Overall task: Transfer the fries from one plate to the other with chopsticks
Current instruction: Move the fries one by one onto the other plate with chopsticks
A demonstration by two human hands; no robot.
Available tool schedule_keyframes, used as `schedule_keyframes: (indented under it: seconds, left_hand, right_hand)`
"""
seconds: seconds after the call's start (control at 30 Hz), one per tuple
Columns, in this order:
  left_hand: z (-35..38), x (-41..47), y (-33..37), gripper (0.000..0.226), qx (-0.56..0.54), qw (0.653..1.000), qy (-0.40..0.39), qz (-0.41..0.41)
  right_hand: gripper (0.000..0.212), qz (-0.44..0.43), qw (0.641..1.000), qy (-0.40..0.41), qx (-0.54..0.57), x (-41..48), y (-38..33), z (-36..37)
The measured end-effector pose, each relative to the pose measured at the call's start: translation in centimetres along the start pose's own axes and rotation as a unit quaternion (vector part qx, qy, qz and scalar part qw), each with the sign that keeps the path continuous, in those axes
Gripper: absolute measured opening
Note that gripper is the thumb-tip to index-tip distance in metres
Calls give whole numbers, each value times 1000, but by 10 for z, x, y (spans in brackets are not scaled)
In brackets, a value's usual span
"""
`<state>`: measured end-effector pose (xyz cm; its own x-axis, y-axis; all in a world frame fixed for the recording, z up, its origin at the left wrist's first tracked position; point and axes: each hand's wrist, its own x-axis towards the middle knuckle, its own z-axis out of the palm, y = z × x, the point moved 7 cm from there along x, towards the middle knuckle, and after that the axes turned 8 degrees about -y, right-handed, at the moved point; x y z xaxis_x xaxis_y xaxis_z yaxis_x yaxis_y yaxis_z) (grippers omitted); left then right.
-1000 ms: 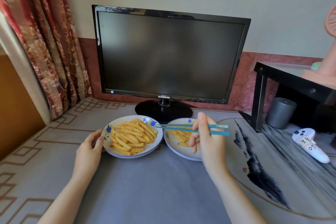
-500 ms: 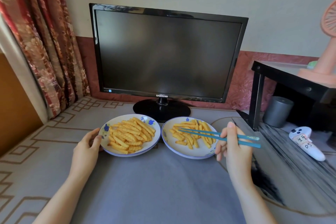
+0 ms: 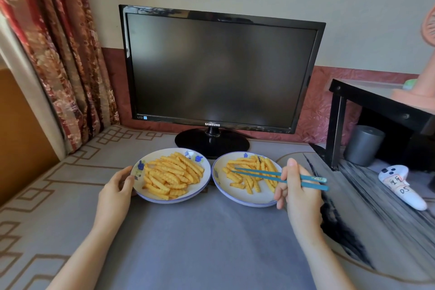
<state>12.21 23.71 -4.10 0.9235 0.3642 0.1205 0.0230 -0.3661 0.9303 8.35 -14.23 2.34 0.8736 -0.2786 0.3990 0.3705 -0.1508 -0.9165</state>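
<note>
Two white plates with blue flowers stand side by side in front of the monitor. The left plate (image 3: 207, 183) carries a big heap of crinkle-cut fries (image 3: 173, 175). The right plate (image 3: 235, 198) carries a smaller scatter of fries (image 3: 253, 175). My left hand (image 3: 115, 193) holds the left plate's left rim with its thumb on the edge. My right hand (image 3: 297, 192) grips a pair of teal chopsticks (image 3: 261, 174) at the right plate's right edge. Their tips lie over the fries near the middle of that plate, and I see no fry between them.
A black Samsung monitor (image 3: 219, 70) on a round stand (image 3: 211, 142) sits just behind the plates. At the right are a black shelf (image 3: 336, 125), a grey cup (image 3: 363, 145) and a white controller (image 3: 401, 186). A floral curtain (image 3: 58, 54) hangs at the left. A grey patterned cloth (image 3: 200, 242) covers the table.
My right hand moved from the left part of the right plate to its right edge. The chopstick tips, first over the left plate, now point into the right plate. The left hand stayed.
</note>
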Motion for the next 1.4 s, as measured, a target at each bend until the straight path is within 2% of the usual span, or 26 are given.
schedule_keyframes:
  seconds: [0.17, 0.47, 0.67, 0.97, 1.13, 1.4]
  left_hand:
    - [0, -1, 3, 32, 3, 1000, 2, 3]
    - [0, -2, 1, 31, -13, 1000, -1, 0]
    - [0, 0, -1, 32, -11, 1000, -2, -7]
    - [0, -2, 2, 31, -13, 1000, 2, -3]
    - [0, 0, -1, 32, -10, 1000, 0, -6]
    - [0, 0, -2, 31, -3, 1000, -3, -6]
  right_hand:
    - [43, -5, 1000, 10, -10, -2, 0, 0]
    - [40, 7, 996, 72, 58, -4, -4, -12]
    - [40, 51, 993, 17, 103, -12, 0, 11]
    - [41, 35, 993, -79, 84, -21, -4, 37]
    - [42, 28, 992, -103, 66, -22, -5, 40]
    - [40, 20, 997, -9, 80, -12, -4, 1]
